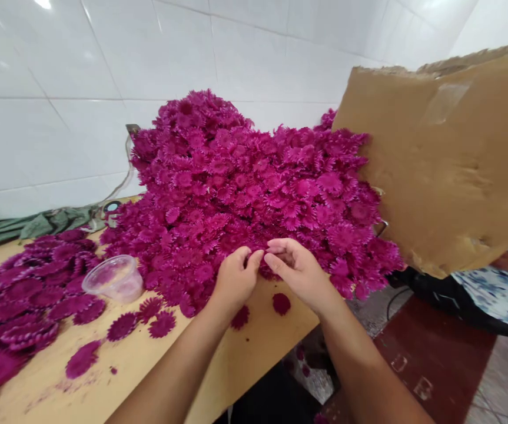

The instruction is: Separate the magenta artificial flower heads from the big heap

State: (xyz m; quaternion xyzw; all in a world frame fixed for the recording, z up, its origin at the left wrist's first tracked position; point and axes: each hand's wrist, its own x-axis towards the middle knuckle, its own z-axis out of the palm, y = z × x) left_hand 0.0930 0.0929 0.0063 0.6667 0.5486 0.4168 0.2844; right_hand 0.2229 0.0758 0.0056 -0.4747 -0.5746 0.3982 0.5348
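Note:
A big heap of magenta fabric flowers covers the back of a wooden table. My left hand is at the heap's near edge, thumb and fingers pinched together at the flowers. My right hand is right beside it, fingers curled and touching the same spot of the heap. Whether either hand holds a single flower is hidden by the fingers. Two loose flowers lie on the table just below my hands.
Flat magenta petal layers are stacked at the left, with a clear plastic cup lying beside them. A torn cardboard sheet stands at the right. Green cloth lies by the white tiled wall. Red floor shows below right.

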